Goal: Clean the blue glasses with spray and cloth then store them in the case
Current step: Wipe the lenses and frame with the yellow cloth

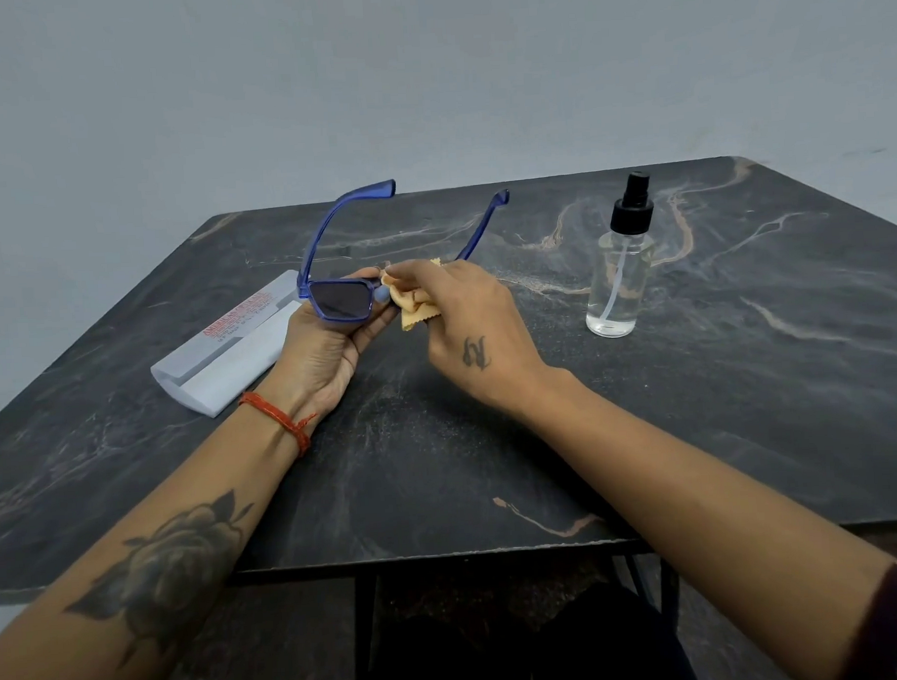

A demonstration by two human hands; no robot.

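The person holds the blue glasses (339, 301) up off the table (746, 378), the left hand (328, 345) cupped under the frame with thumb and fingers curled round the one dark lens that shows. The temples are unfolded and point up and away from the hands, so the frame's long line runs across, from the left hand toward the right hand (466, 318). The right hand is bunched over a tan cloth (416, 302), pinching it against the frame just beside the bridge; the lens on that side is hidden under the cloth and fingers, so I cannot tell how it looks.

The white case (226, 349) lies on the table just beyond and outside the left hand, touching nothing I can see, its long side slanting away from the person. It appears to be the left hand's to reach. The spray bottle (619, 275) stands upright well out past the right hand.

My guess is wiping is under way, and folding the temples comes before storing.
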